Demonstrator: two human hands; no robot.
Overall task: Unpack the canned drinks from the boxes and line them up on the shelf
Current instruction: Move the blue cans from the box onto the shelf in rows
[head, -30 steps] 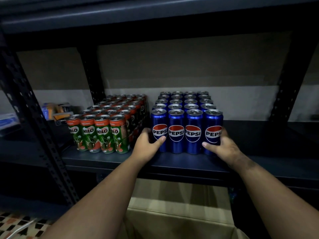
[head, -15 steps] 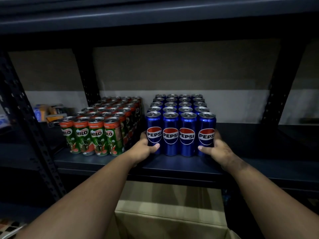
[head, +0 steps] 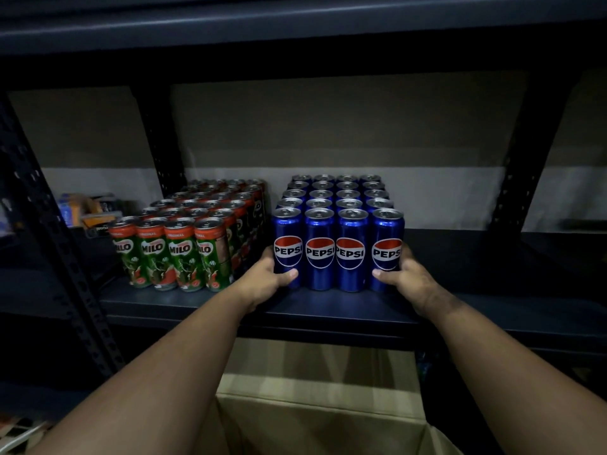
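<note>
1. A block of tall blue Pepsi cans [head: 338, 231], 4 wide and 5 rows deep, is seen standing upright on the dark metal shelf [head: 328, 310], near its front edge.
2. The front-left can is gripped by the left hand [head: 266, 280]; the thumb is curled across its lower face and the fingers are hidden behind it.
3. The front-right can is gripped likewise by the right hand [head: 410, 280], with the thumb laid on its front.
4. A block of green and red Milo cans [head: 193, 238] is set just beside the blue block, to the left, apart from it.
5. An open brown cardboard box [head: 322, 418] is seen below the shelf, between the forearms.
</note>
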